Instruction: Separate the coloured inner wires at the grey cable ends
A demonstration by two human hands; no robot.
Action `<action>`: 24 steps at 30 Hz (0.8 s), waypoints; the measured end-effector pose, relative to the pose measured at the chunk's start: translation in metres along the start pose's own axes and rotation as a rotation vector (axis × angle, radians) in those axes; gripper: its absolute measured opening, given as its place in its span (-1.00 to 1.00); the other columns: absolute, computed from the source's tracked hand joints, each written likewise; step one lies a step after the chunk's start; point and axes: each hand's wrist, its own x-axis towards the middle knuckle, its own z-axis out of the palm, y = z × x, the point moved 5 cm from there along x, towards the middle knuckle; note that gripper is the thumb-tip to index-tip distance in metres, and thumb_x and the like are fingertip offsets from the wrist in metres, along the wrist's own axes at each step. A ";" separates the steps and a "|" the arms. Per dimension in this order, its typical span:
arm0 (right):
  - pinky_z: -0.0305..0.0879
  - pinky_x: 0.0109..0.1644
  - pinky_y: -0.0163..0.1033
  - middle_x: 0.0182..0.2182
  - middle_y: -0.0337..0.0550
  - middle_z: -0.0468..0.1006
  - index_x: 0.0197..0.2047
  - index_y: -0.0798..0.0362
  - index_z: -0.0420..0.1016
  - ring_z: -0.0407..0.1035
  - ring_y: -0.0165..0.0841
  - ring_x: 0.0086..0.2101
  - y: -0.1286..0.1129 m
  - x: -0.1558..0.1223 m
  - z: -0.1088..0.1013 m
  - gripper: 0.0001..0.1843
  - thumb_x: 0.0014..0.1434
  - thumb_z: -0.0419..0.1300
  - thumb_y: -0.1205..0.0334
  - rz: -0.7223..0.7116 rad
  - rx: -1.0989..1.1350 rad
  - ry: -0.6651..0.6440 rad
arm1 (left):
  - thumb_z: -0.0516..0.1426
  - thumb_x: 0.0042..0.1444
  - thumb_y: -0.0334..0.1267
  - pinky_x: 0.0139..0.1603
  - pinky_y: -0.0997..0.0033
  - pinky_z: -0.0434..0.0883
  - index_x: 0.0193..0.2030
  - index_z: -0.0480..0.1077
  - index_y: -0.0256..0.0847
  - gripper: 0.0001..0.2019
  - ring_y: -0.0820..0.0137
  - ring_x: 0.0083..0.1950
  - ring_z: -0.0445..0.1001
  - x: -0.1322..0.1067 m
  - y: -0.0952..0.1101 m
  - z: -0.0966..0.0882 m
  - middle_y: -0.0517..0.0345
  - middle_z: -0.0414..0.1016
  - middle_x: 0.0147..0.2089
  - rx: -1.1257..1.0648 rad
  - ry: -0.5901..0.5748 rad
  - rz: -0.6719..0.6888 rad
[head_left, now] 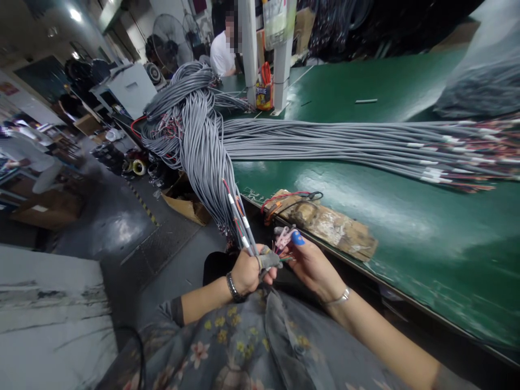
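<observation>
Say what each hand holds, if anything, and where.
Left hand: grey cables, just below their white labels. Right hand: by coloured wires; its hold is unclear.

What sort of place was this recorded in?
Probably a cable workshop or small factory: a thick bundle of grey cables droops over the edge of a green workbench, a long row of cables lies across it, and cardboard boxes sit on the floor.

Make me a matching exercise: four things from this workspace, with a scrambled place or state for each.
1. left hand
2. right hand
3. wooden board
4. cardboard box

A. at the edge of the green table
B. beside the hanging cable bundle
C. wearing a blue cover
D. closed around grey cables

Pairs: 1-D, 2-C, 3-A, 4-B
</observation>
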 end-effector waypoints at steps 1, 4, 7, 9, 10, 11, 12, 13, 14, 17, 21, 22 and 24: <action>0.26 -0.38 -0.27 -0.57 -0.25 0.43 -0.47 0.03 0.55 0.26 -0.40 -0.50 0.000 0.000 0.000 -0.64 -0.11 0.38 -0.12 0.001 0.001 0.001 | 0.28 -0.33 -0.04 -0.77 0.57 0.06 -0.64 0.32 -0.29 -0.66 0.58 -0.78 0.18 0.000 0.000 0.000 0.21 0.30 -0.75 -0.001 0.003 0.001; 0.26 -0.37 -0.28 -0.57 -0.27 0.43 -0.46 0.02 0.55 0.26 -0.41 -0.50 0.002 0.001 -0.001 -0.64 -0.12 0.38 -0.11 0.005 0.008 0.007 | 0.28 -0.34 -0.04 -0.77 0.57 0.07 -0.64 0.32 -0.28 -0.66 0.58 -0.78 0.17 0.001 0.000 0.000 0.21 0.30 -0.75 -0.011 0.012 0.000; 0.26 -0.37 -0.29 -0.57 -0.28 0.43 -0.50 0.02 0.54 0.25 -0.42 -0.50 0.002 0.001 -0.001 -0.64 -0.15 0.40 -0.10 0.007 0.020 0.008 | 0.28 -0.35 -0.06 -0.79 0.57 0.06 -0.64 0.31 -0.28 -0.67 0.58 -0.79 0.16 0.002 -0.001 -0.001 0.21 0.30 -0.76 -0.030 0.019 -0.002; 0.26 -0.36 -0.29 -0.56 -0.28 0.43 -0.49 0.03 0.55 0.25 -0.43 -0.50 0.002 0.001 -0.001 -0.65 -0.14 0.40 -0.10 0.005 0.025 0.008 | 0.28 -0.36 -0.07 -0.79 0.58 0.06 -0.65 0.30 -0.27 -0.67 0.58 -0.79 0.16 0.002 0.000 -0.002 0.21 0.31 -0.76 -0.044 0.028 -0.005; 0.26 -0.35 -0.29 -0.56 -0.28 0.43 -0.49 0.03 0.55 0.25 -0.43 -0.50 0.002 0.001 -0.001 -0.66 -0.13 0.40 -0.09 0.003 0.024 0.007 | 0.28 -0.36 -0.06 -0.79 0.58 0.06 -0.65 0.29 -0.27 -0.66 0.58 -0.79 0.16 0.002 0.000 -0.002 0.20 0.31 -0.76 -0.047 0.031 -0.007; 0.26 -0.35 -0.28 -0.56 -0.28 0.43 -0.48 0.02 0.54 0.25 -0.42 -0.50 0.001 0.001 -0.001 -0.66 -0.12 0.39 -0.08 0.000 0.022 0.005 | 0.29 -0.37 -0.05 -0.79 0.58 0.07 -0.65 0.29 -0.27 -0.66 0.58 -0.79 0.16 0.002 0.000 -0.002 0.21 0.31 -0.76 -0.044 0.031 -0.012; 0.26 -0.35 -0.28 -0.56 -0.28 0.43 -0.48 0.02 0.54 0.26 -0.42 -0.50 0.001 0.001 -0.001 -0.67 -0.11 0.39 -0.08 -0.001 0.019 0.002 | 0.29 -0.37 -0.04 -0.79 0.58 0.06 -0.65 0.30 -0.27 -0.65 0.59 -0.79 0.16 0.002 0.000 -0.002 0.21 0.30 -0.76 -0.037 0.028 -0.017; 0.26 -0.35 -0.27 -0.56 -0.27 0.43 -0.48 0.02 0.54 0.26 -0.41 -0.50 0.001 0.000 -0.001 -0.67 -0.10 0.38 -0.08 0.000 0.016 0.002 | 0.29 -0.37 -0.03 -0.79 0.58 0.06 -0.65 0.31 -0.28 -0.64 0.59 -0.80 0.16 0.002 0.000 -0.001 0.21 0.29 -0.77 -0.026 0.024 -0.023; 0.25 -0.35 -0.27 -0.56 -0.27 0.44 -0.48 0.02 0.54 0.27 -0.41 -0.49 0.001 0.000 -0.001 -0.67 -0.10 0.38 -0.08 0.000 0.013 0.002 | 0.29 -0.37 -0.02 -0.79 0.58 0.05 -0.65 0.31 -0.28 -0.64 0.58 -0.80 0.16 0.002 0.000 -0.001 0.21 0.29 -0.77 -0.014 0.020 -0.029; 0.25 -0.36 -0.26 -0.55 -0.25 0.45 -0.48 0.02 0.55 0.27 -0.39 -0.49 0.001 0.000 -0.001 -0.67 -0.10 0.38 -0.09 0.002 0.003 0.008 | 0.29 -0.34 -0.04 -0.79 0.58 0.05 -0.64 0.33 -0.29 -0.65 0.57 -0.80 0.16 0.002 -0.001 -0.001 0.20 0.29 -0.77 0.013 0.013 -0.055; 0.22 -0.38 -0.26 -0.56 -0.25 0.45 -0.49 0.02 0.55 0.26 -0.39 -0.51 0.001 0.000 -0.001 -0.66 -0.11 0.38 -0.09 0.013 0.007 0.009 | 0.29 -0.28 -0.07 -0.78 0.58 0.06 -0.66 0.30 -0.27 -0.67 0.58 -0.80 0.16 0.004 -0.005 -0.002 0.19 0.31 -0.76 0.036 -0.002 -0.078; 0.22 -0.39 -0.26 -0.56 -0.25 0.45 -0.49 0.02 0.55 0.25 -0.39 -0.51 0.002 0.000 -0.001 -0.66 -0.11 0.39 -0.09 0.013 0.012 0.011 | 0.29 -0.27 -0.07 -0.78 0.58 0.06 -0.66 0.29 -0.27 -0.67 0.58 -0.80 0.15 0.004 -0.005 -0.002 0.19 0.31 -0.76 0.042 -0.005 -0.081; 0.22 -0.39 -0.26 -0.56 -0.25 0.45 -0.49 0.02 0.55 0.25 -0.39 -0.51 0.002 0.001 -0.001 -0.65 -0.14 0.40 -0.09 0.009 0.018 0.012 | 0.28 -0.26 -0.07 -0.79 0.58 0.06 -0.66 0.30 -0.28 -0.67 0.58 -0.80 0.15 0.004 -0.004 -0.003 0.19 0.30 -0.77 0.051 -0.002 -0.090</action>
